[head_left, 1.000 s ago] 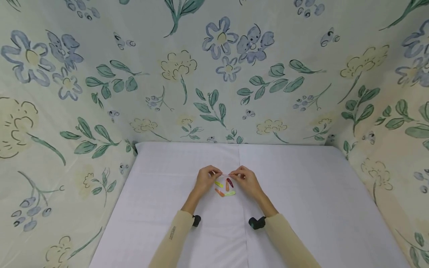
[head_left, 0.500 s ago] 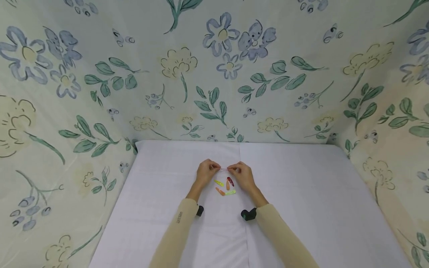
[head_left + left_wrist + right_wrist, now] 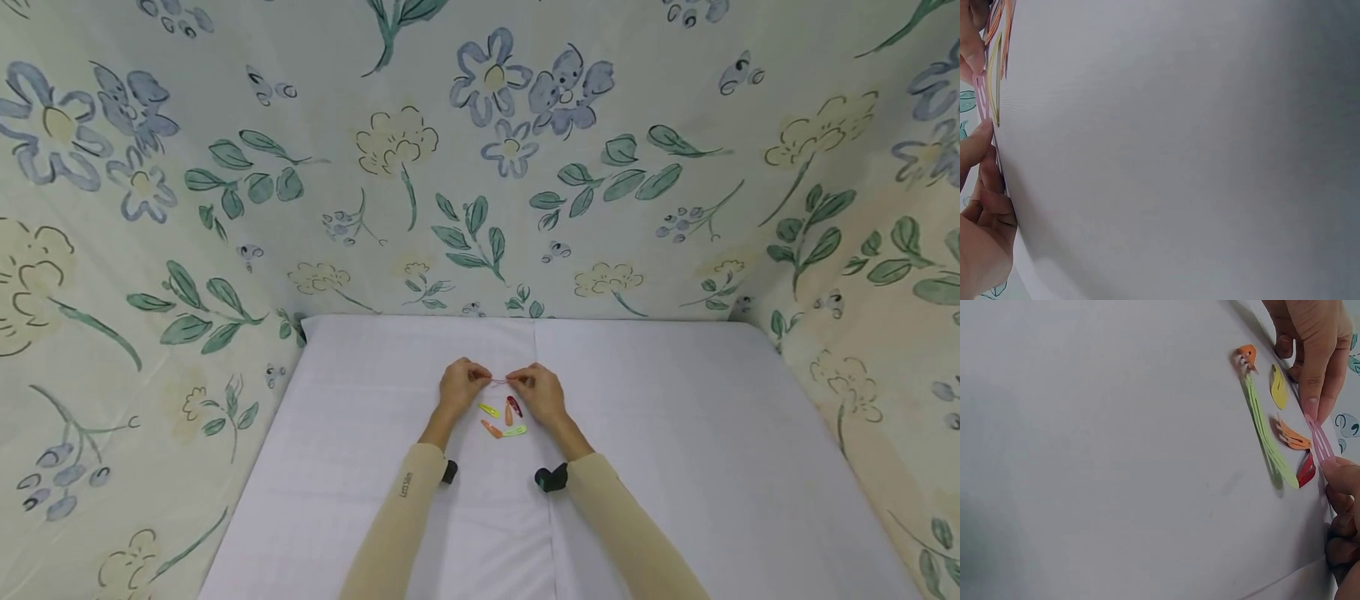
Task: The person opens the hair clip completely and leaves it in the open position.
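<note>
A pink snap hair clip [image 3: 1320,440] spans the gap between both hands. My left hand [image 3: 462,389] pinches one end of it between thumb and fingers. The opposite end is pinched by my right hand [image 3: 540,393]. In the right wrist view the clip's slotted middle shows, while its ends are covered by fingertips. Just nearer than the hands, more hair clips lie on the white cloth: a yellow one [image 3: 489,411], a dark red one [image 3: 515,406], an orange one [image 3: 508,415], another orange one [image 3: 491,428] and a light green one [image 3: 514,431].
A white cloth [image 3: 675,433] with a fold line covers the table. Floral curtains [image 3: 405,208] enclose its back and sides. A dark wrist camera [image 3: 552,478] sits at the right cuff, and another [image 3: 450,472] at the left.
Both hands have moved slightly away from me, carrying the pink hair clip farther from the loose clips. The clips on the cloth stay in place. Over the last half second little differs.
</note>
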`<state>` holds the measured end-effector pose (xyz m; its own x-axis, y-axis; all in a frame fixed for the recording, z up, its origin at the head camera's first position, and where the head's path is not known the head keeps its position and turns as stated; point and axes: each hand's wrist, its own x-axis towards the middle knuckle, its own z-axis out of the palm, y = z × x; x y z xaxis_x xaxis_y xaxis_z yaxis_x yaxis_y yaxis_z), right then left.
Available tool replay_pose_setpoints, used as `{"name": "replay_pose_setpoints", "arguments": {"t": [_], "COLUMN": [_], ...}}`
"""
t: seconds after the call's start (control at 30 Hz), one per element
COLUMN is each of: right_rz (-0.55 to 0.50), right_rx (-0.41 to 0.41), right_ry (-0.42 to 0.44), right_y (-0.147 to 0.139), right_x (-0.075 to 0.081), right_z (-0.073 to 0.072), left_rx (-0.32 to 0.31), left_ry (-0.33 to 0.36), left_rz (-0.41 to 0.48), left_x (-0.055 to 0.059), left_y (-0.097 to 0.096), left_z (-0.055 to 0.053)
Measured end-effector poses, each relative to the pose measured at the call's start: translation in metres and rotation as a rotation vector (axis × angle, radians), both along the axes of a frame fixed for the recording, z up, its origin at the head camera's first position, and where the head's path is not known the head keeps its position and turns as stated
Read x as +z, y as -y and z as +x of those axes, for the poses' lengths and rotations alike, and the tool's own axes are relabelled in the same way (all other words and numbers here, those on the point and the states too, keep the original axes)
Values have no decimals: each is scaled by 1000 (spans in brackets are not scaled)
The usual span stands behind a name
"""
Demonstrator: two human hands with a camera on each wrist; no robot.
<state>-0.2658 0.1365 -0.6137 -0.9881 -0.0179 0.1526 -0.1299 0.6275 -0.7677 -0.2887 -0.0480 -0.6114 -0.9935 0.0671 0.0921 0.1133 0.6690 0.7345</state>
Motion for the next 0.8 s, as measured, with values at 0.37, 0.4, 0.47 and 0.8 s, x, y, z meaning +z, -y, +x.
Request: {"name": "replay_pose_setpoints", "arguments": {"t": [0.37,0.4,0.47,0.8], "right_rz": [24,23,21,-23], "right_rx": [-16,-16,-17,-12], "right_ry": [26,27,28,33], "right_y": [0,0,0,-7], "right_x": [-2,-2,-2,0], "right_z": [0,-1,0,8], "left_rx": [0,1,-1,-10], "left_ry": [4,6,8,25], "left_rz": [8,10,17,100], "left_x": [4,4,5,4], "left_y": [0,0,1,15], "left_z": [2,2,3,11]}}
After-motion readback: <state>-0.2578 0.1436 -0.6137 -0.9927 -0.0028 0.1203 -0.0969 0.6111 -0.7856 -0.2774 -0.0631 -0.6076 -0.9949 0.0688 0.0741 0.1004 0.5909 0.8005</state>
